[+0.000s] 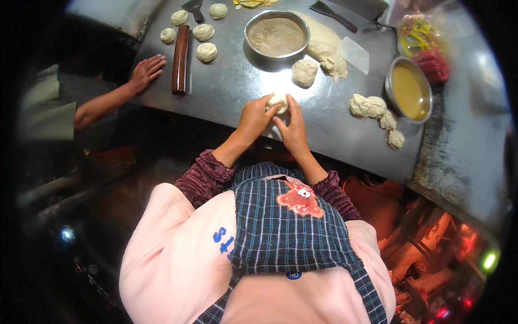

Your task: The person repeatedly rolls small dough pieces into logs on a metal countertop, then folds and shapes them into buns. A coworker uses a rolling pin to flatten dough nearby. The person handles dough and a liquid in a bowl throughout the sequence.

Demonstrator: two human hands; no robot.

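Between both hands, just above the near edge of the metal worktop (226, 97), is a small ball of pale dough (278, 103). My left hand (255, 115) grips it from the left, its thumb pressed across the dough. Around the right side curve the fingers of my right hand (294, 125). Beyond them sits a larger round dough piece (304, 73). A round metal pan (277, 37) with a brownish, grainy filling stands behind that. Right of the hands lie several joined dough lumps (372, 107).
At left, several dough rounds (203, 32) surround a wooden rolling pin (179, 60); another person's hand (149, 73) rests beside it. A dough slab (323, 44), a white plastic scraper (353, 55) and a dark-handled spatula (333, 16) lie behind. A bowl of yellow liquid (409, 90) stands right.
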